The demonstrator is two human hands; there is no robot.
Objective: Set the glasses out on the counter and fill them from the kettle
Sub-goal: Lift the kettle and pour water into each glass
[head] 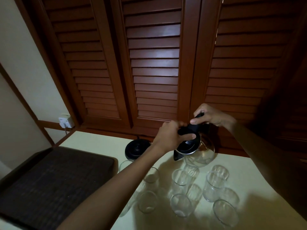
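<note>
The glass kettle point(198, 153) hangs tilted above the pale tabletop point(99, 143), spout toward the clear glasses point(181, 177) standing below it. The right hand point(210, 116) is clamped round its black handle; the left hand point(171, 135) grips the lid end. Its round black base point(137, 149) (kettle off it) sits just left, beside a dark woven tray point(54, 181).

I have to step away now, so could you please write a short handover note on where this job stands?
Right hand: grip on the handle of the glass kettle.
Left hand: on the kettle's black lid.
The kettle is off its base, near the glasses, spout towards them.
Done: glasses are upright on the counter, beside the dark tray.
Left: the glasses look empty; fill each one.
</note>
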